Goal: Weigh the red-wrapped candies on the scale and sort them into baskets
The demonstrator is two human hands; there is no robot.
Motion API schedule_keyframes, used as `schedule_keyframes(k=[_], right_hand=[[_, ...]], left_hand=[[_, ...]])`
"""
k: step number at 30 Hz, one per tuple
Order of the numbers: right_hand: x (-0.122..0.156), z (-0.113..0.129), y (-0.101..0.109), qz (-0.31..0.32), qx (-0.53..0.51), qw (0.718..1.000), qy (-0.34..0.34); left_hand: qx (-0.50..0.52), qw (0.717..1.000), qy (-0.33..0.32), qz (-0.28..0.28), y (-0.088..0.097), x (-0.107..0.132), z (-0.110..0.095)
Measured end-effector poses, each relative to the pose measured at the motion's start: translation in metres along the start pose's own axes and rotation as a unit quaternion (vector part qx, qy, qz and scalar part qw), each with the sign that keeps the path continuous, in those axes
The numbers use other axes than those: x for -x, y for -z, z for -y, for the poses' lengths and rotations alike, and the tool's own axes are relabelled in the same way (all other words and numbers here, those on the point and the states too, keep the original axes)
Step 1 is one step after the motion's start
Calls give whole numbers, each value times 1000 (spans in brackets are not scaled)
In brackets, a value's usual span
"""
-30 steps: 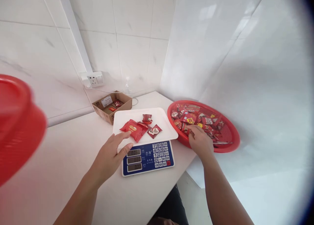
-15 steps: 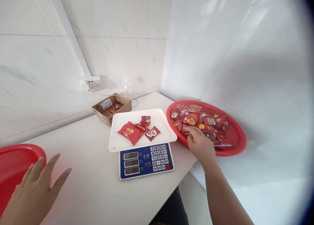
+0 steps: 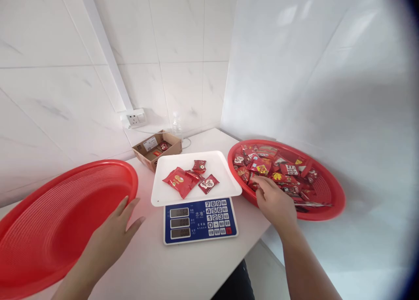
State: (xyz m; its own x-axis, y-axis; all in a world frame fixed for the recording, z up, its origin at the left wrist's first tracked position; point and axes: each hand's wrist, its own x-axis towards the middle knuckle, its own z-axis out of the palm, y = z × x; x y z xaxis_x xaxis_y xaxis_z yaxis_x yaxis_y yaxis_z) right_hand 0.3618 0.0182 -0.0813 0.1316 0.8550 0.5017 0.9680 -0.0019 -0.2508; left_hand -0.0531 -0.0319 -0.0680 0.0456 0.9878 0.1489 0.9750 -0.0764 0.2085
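Observation:
My left hand (image 3: 113,230) lies with fingers spread against the rim of a large empty red basket (image 3: 49,221) on the left of the white counter. My right hand (image 3: 275,202) reaches into a second red basket (image 3: 330,191) full of red snack packets (image 3: 278,167); its fingertips are curled among the packets, and what they hold is hidden. Between the baskets stands a blue digital scale (image 3: 199,219) with a white tray (image 3: 225,178) carrying several red packets (image 3: 188,180).
A small open cardboard box (image 3: 157,149) with a few packets sits behind the scale by the tiled wall. A clear plastic bottle (image 3: 177,124) and a wall socket (image 3: 135,118) are behind it. The counter's edge runs just right of the scale, under the full basket.
My left hand left the scale tray and swung left to the empty red basket, which now sits flat on the counter. My right hand stayed in the full basket.

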Motion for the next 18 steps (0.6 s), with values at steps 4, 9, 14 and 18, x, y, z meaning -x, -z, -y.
schedule_keyframes(k=[4, 9, 14, 18], right_hand=[[0, 0, 1, 0, 0, 1000, 4], [1, 0, 0, -8, -3, 1000, 5], [0, -2, 0, -17, -6, 999, 30], [1, -2, 0, -15, -5, 999, 37]], left_hand=[[-5, 996, -38, 75, 16, -32, -46], [36, 977, -116, 177, 30, -89, -82], [40, 961, -156, 223, 24, -130, -91], [33, 957, -184, 220, 20, -136, -89]])
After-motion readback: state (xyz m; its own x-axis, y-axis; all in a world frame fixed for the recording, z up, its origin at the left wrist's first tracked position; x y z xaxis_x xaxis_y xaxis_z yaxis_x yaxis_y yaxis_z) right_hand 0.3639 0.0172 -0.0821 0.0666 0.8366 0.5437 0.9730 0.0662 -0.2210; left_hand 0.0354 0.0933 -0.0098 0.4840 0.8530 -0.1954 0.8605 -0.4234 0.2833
